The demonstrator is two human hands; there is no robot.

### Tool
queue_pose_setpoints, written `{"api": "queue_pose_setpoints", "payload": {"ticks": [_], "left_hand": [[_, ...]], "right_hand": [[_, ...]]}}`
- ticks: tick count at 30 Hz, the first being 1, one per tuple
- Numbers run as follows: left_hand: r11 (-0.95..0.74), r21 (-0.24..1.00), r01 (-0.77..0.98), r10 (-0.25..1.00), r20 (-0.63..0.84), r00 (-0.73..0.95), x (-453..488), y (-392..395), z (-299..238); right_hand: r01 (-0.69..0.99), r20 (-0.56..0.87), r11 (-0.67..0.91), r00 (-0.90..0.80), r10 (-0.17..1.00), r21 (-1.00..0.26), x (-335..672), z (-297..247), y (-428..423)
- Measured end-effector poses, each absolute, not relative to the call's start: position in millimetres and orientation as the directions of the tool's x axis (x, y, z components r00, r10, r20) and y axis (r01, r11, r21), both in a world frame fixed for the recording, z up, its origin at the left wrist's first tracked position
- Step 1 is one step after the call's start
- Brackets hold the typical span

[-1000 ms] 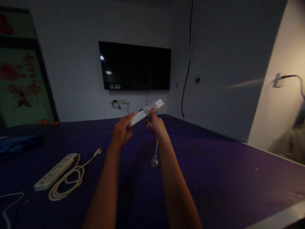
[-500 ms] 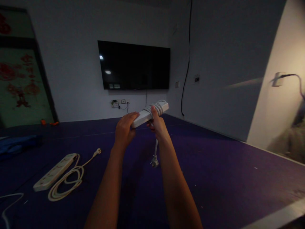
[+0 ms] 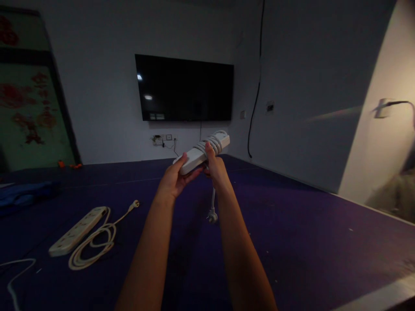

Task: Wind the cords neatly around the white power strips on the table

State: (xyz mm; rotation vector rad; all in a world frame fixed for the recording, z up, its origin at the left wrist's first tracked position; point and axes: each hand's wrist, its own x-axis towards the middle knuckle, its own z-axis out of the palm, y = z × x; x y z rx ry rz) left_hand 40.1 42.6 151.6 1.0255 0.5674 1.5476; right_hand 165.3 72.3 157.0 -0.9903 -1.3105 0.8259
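Note:
Both hands hold a white power strip [image 3: 193,159] up above the purple surface, its far end tilted up to the right. My left hand [image 3: 175,178] grips the near end, thumb on top and fingers beneath. Around the far half runs its grey-white cord [image 3: 214,144] in several turns. My right hand [image 3: 215,166] is closed around that wrapped part, thumb pressing on the turns. Below the right hand hangs the cord's plug [image 3: 212,216], prongs showing. Some of the right fingers are hidden behind the strip.
On the purple surface [image 3: 292,242] at left lies another power strip [image 3: 78,232] with a loosely coiled cord [image 3: 92,250]. A white cable [image 3: 16,276] lies at the lower left, blue cloth [image 3: 26,193] behind. A television [image 3: 184,88] hangs above wall sockets [image 3: 165,138].
My left hand has shifted from lying over the strip's near end to gripping it with the thumb on top and fingers underneath. The right hand keeps its hold.

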Motion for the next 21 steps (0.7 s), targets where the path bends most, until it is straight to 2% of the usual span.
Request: {"api": "queue_pose_setpoints", "payload": {"ticks": [6, 10, 15, 21], "left_hand": [[-0.211, 0.756, -0.62, 0.977, 0.168, -0.129, 42, 38, 159], [-0.202, 0.721, -0.662, 0.979, 0.169, -0.115, 37, 35, 163], [-0.173, 0.591, -0.788, 0.984, 0.135, -0.115, 20, 33, 169], [-0.23, 0.522, -0.821, 0.971, 0.179, -0.158, -6, 31, 170]], "right_hand": [[0.032, 0.36, 0.36, -0.004, 0.933, -0.932, 163, 160, 64], [-0.018, 0.318, 0.318, -0.098, 0.943, -0.948, 164, 160, 62], [-0.024, 0.238, 0.237, -0.155, 0.959, -0.971, 166, 162, 60], [0.017, 0.294, 0.3, -0.154, 0.943, -0.954, 161, 167, 51]]}}
